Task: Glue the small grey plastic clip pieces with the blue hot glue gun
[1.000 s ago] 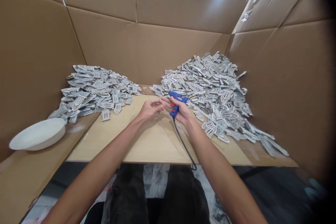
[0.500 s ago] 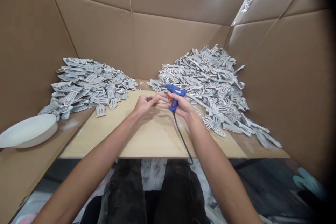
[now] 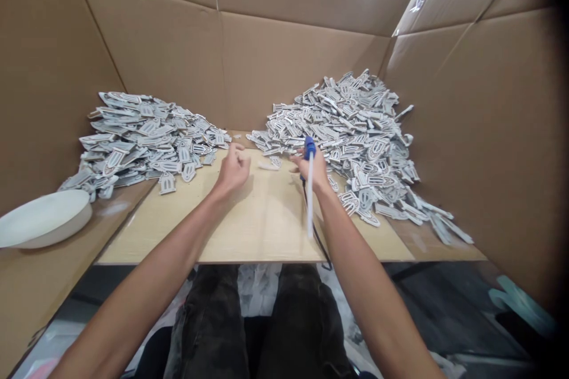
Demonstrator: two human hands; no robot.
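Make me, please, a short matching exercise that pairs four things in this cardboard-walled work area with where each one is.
Things:
1. glue gun
2. white bowl
3. bigger pile of cutouts
4. black cord

Places:
A. far left, on the cardboard ledge
B. gripped in the right hand
C. against the right-hand cardboard wall
D. hanging over the board's near edge

Pairs: 1-B, 2-A, 3-C, 4-D
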